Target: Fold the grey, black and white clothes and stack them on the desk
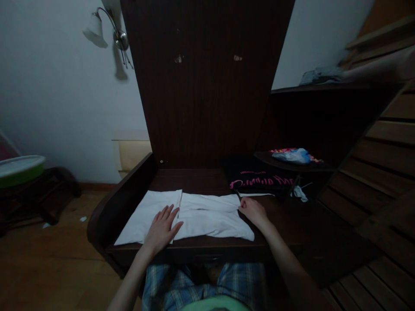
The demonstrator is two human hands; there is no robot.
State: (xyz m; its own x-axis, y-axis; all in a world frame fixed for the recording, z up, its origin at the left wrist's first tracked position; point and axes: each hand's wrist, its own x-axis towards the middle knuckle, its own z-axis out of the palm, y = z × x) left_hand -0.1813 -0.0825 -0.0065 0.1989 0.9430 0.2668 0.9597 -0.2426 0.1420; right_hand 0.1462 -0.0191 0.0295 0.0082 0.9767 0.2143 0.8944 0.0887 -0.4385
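Observation:
A white cloth [207,222], perhaps a garment, lies stretched out sideways on the dark wooden bench top [201,177]. It has a crease or edge left of its middle and a few wrinkles along its right part. My left hand [162,229] rests flat on it by that crease, fingers outstretched and slightly apart. At the cloth's right end, my right hand [254,211] has its fingers curled together in a pinch on the edge. The fingertips are partly hidden from view.
Behind my right hand lies a folded black cloth with pink lettering [262,179]. A small shelf at right bears a blue-and-white plastic bag [293,156]. The bench's raised side [119,194] bounds the left. A wall lamp [119,39] hangs upper left; a slatted wooden frame [382,160] stands right.

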